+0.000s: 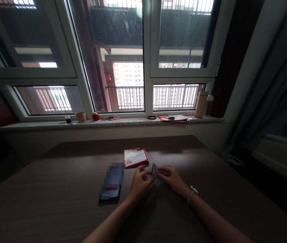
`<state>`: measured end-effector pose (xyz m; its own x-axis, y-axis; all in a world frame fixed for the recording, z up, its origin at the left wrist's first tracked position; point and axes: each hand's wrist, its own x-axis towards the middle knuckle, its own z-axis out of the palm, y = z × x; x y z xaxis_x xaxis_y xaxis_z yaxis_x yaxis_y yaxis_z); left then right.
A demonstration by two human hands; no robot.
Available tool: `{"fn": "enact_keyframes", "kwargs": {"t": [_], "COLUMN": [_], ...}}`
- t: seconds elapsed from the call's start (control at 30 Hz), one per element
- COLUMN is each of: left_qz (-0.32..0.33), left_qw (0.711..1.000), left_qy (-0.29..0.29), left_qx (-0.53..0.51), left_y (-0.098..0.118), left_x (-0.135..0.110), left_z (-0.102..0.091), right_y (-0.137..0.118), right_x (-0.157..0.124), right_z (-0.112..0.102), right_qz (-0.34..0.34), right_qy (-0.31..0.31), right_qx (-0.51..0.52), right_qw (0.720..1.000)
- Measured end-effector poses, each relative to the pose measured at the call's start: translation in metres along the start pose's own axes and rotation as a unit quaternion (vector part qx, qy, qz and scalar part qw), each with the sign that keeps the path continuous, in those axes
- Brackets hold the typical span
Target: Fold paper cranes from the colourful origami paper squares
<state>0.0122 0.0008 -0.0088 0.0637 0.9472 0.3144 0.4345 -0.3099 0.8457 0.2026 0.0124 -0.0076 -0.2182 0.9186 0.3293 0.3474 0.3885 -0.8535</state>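
Between the fingertips of both hands is a small, dark piece with a pale and reddish pattern (154, 170), tilted up on edge and looking like folded paper or card. Thumb and fingers of my left hand (141, 180) pinch its left side. From the right, my right hand (172, 179) pinches the same piece, with a light bracelet (191, 195) round that wrist. Just beyond the left fingers lies a red-edged white booklet or packet (135, 157). Left of my left hand, a phone (111, 182) rests on the table, its screen pixelated.
The dark wooden table (57, 182) reaches to the wall below the window. On the stone sill (130, 122) stand a paper cup (80, 117), a small red jar (95, 116), a dark ring (151, 117), red-and-white papers (173, 117) and a tan bottle (201, 104).
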Motion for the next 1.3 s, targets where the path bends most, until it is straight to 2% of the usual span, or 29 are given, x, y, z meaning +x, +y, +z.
{"fn": "enact_keyframes", "kwargs": {"t": [0.27,1.0,1.17,1.3], "left_qz": [-0.008,-0.005,0.003,0.026], "left_qw": [1.0,1.0,1.0,0.998], "left_qy": [0.007,0.009,0.015,0.034], "left_qx": [-0.029,-0.023,-0.006,0.053], "left_y": [0.004,0.001,-0.002,-0.003], "left_x": [0.001,0.001,0.001,0.0], "left_z": [-0.004,-0.003,-0.003,-0.001], "right_y": [0.002,0.002,0.002,0.003], "right_x": [-0.002,-0.004,-0.005,-0.006], "right_z": [0.002,0.005,0.007,0.011], "right_qz": [0.005,-0.003,-0.026,-0.026], "right_qy": [0.001,-0.027,-0.025,-0.002], "right_qx": [-0.016,-0.065,-0.101,-0.155], "right_qw": [1.0,0.998,0.994,0.988]}}
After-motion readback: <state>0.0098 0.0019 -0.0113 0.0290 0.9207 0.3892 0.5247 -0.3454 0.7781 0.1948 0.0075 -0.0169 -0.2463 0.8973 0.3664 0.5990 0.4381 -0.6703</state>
